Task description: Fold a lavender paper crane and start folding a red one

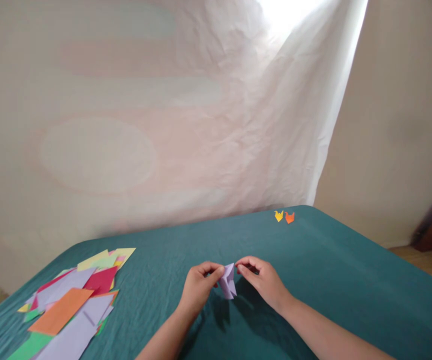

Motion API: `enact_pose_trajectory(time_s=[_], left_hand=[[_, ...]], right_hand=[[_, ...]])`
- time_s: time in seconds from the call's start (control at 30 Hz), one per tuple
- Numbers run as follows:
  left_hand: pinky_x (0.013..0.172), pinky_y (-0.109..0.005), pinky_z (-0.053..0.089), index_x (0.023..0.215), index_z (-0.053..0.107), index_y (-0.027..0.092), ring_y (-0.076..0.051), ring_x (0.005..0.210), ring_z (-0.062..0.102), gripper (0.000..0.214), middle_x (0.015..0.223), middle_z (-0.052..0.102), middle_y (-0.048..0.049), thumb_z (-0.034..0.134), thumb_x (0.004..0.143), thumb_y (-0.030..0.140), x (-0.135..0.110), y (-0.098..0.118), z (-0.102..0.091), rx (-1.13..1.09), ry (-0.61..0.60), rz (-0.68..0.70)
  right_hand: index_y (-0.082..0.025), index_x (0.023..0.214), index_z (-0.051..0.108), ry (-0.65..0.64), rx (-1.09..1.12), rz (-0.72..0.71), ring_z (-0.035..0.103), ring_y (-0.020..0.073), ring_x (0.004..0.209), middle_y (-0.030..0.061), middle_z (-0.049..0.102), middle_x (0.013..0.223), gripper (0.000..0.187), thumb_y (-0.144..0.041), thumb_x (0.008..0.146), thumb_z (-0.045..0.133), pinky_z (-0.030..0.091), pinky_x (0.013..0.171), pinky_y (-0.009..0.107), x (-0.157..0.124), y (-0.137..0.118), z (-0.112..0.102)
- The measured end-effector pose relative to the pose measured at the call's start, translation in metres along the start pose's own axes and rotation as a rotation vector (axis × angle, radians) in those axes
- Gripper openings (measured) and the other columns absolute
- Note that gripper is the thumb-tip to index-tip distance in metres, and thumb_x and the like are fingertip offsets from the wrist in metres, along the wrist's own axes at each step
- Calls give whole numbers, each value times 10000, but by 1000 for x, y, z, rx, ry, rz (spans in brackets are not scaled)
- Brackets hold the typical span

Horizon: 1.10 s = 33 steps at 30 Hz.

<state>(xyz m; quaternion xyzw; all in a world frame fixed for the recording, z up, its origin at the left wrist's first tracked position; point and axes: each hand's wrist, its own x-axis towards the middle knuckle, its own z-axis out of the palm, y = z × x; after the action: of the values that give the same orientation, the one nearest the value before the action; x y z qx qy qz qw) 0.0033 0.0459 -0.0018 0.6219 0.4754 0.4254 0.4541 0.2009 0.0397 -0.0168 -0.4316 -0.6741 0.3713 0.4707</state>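
The small folded lilac paper piece, held up to the right of the loose pile of coloured rectangular paper sheets, could crumple if your left hand squeezes harder, or skew if your right hand tugs its tip. Your left thumb and finger clamp its pile-side edge. Your right fingers curl inward, thumb near index, beyond its other edge; I can't tell whether they touch it. Both your forearms angle inward.

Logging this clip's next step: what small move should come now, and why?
Probably steady the folded lilac paper with the right hand: the left hand pinches its upper left edge, while the right fingertips sit beside its top corner, contact unclear.
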Motion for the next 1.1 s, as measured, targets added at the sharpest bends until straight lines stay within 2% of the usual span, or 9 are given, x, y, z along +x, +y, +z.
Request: enact_pose_trajectory(time_s=[0.13, 0.33, 0.43, 0.57, 0.77, 0.83, 0.93, 1.03, 1.1], left_hand=[[583, -213, 410, 747, 693, 122, -119, 605, 503, 224, 662, 610, -31, 654, 753, 343, -2, 1, 3, -65, -17, 5], [568, -222, 403, 725, 668, 119, -118, 582, 501, 182, 649, 611, -28, 677, 722, 300, 0, -3, 4, -38, 7, -24], [581, -232, 409, 733, 672, 120, -133, 603, 524, 177, 660, 625, -37, 653, 735, 296, -1, -2, 5, 42, 19, -12], [608, -235, 414, 738, 674, 142, -152, 658, 566, 148, 710, 648, -39, 609, 755, 274, -5, 4, 8, 196, 13, 39], [613, -218, 383, 684, 651, 178, -135, 673, 555, 128, 690, 609, -3, 551, 761, 199, -14, 15, 11, 470, -5, 230], [612, -218, 389, 673, 639, 175, -133, 659, 554, 132, 681, 611, -4, 549, 762, 212, -13, 15, 10, 444, 44, 211], [554, -219, 396, 669, 605, 167, -131, 574, 542, 154, 611, 600, -1, 556, 766, 275, -7, 10, 8, 308, 155, 81], [499, -226, 411, 681, 547, 176, -132, 483, 527, 161, 523, 568, 21, 557, 763, 315, -2, 4, 7, 137, 211, -29], [502, -237, 442, 681, 508, 188, -143, 488, 553, 148, 520, 573, 23, 568, 748, 306, -1, 0, 8, 42, 206, -43]], right_hand=[[-189, 890, 683, -72, -10, -21, 600, 165, 741, 18, 684, 813, 224, -355, 868, 534, 440, 679, 253, -3, -4, 3], [-174, 819, 684, -68, -48, -35, 588, 160, 711, 18, 669, 759, 239, -350, 869, 530, 426, 665, 250, -5, -9, 2], [-174, 792, 678, -50, -47, -40, 588, 160, 723, 20, 670, 760, 295, -368, 896, 482, 419, 662, 247, -4, -10, 2], [-180, 781, 676, -45, -97, -28, 576, 148, 683, 5, 660, 733, 199, -328, 848, 561, 410, 628, 235, -3, -7, 4], [-182, 737, 640, 13, -155, -94, 570, 139, 676, -3, 627, 713, 154, -266, 843, 567, 417, 646, 235, -3, -3, 9], [-184, 778, 620, 76, -132, -116, 572, 143, 707, 4, 625, 751, 161, -280, 871, 529, 425, 664, 240, -3, -4, 9], [-190, 856, 585, 170, -112, -124, 573, 153, 749, 15, 620, 800, 164, -308, 900, 481, 435, 694, 255, -5, -6, 7], [-202, 885, 570, 162, -139, -157, 569, 163, 777, 17, 618, 830, 106, -296, 878, 520, 443, 724, 273, -7, -11, 6], [-212, 935, 572, 153, -184, -227, 563, 180, 858, 28, 620, 911, 101, -251, 842, 567, 443, 785, 297, -8, -13, 7]])
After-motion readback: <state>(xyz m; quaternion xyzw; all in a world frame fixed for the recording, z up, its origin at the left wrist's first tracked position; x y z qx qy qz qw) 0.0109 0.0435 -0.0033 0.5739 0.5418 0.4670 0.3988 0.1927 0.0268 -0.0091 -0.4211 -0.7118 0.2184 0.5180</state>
